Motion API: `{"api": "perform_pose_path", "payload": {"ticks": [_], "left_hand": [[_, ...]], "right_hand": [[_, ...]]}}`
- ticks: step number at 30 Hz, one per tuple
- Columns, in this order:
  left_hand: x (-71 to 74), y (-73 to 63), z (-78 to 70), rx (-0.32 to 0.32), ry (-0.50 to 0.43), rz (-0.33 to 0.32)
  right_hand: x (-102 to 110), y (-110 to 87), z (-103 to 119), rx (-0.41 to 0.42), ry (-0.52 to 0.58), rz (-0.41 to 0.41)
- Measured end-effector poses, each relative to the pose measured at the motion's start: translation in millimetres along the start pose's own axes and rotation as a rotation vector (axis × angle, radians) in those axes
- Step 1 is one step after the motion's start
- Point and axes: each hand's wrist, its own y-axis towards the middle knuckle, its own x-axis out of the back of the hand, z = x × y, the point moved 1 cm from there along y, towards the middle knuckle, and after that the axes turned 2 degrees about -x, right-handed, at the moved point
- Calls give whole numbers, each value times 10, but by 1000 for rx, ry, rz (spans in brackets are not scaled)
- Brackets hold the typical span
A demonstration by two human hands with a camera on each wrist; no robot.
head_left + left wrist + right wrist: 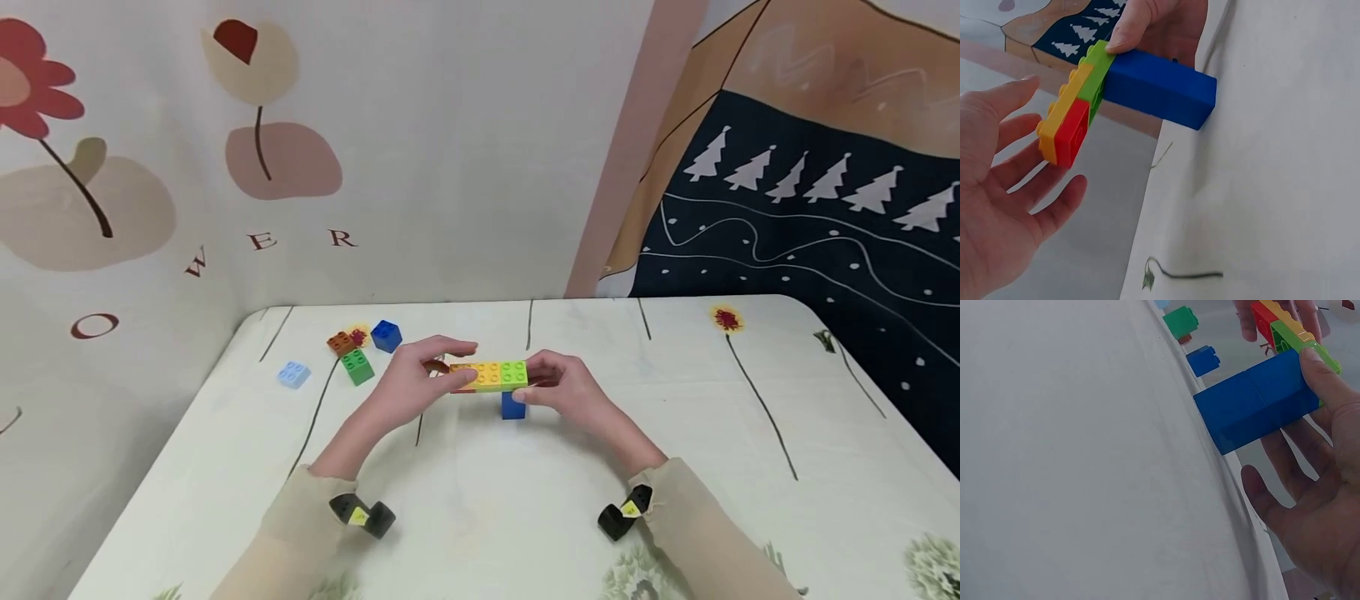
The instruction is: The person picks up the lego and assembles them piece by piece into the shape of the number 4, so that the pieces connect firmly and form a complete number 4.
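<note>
My right hand (566, 383) grips a joined stack of toy building bricks by its lime-green end, the thumb pressed where green meets blue. A yellow brick (1063, 115) runs sideways from the lime-green brick (1096, 72), with a red brick (1074, 134) under its outer end. Two blue bricks (1260, 397) form a column below the green one, its foot close over the table. Around the yellow end, my left hand (408, 383) is spread, fingers loosely bent; the left wrist view shows its thumb apart from the studs.
Loose bricks lie at the table's back left: light blue (294, 375), green (357, 367), brown (341, 343) and dark blue (386, 336). A printed cloth (465, 500) covers the table. Behind its far edge hangs a patterned curtain (450, 167).
</note>
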Motion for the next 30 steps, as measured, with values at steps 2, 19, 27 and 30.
{"api": "perform_pose_path", "payload": {"ticks": [2,19,27,30], "left_hand": [[51,-30,42,-8,4,-36],[803,-300,743,92,115,-396],[891,-427,962,215,127,-409],[894,-436,998,224,112,-385]], "right_hand": [[8,-5,-7,-10,1,-11],[-6,-2,-15,-33,18,-14],[-9,1,-16,-27,4,-11],[-15,-2,-5,-20,2,-15]]}}
